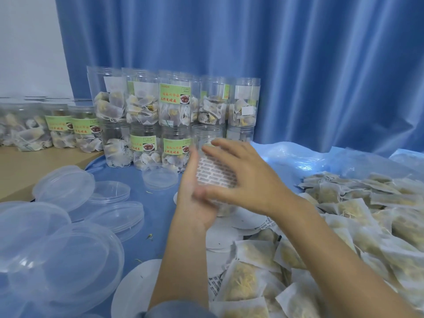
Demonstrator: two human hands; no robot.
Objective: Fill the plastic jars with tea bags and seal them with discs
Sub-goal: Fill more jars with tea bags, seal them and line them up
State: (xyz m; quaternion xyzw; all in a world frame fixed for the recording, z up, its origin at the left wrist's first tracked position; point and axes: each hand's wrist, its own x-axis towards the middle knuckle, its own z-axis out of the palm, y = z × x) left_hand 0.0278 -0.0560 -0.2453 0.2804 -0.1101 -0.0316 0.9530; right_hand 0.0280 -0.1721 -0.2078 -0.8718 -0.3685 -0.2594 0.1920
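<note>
The left hand supports the clear plastic jar above the blue counter; the right hand, fingers spread, presses the printed white disc. Even pressure likely seats it.

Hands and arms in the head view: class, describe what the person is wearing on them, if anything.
Both the left hand and the right hand are bare: no gloves, rings, watch or bracelet show. Both forearms are uncovered too. The only clothing visible is a bit of grey-blue sleeve at the bottom edge of the picture, on the left arm. The left hand's fingers are blurred.
</note>
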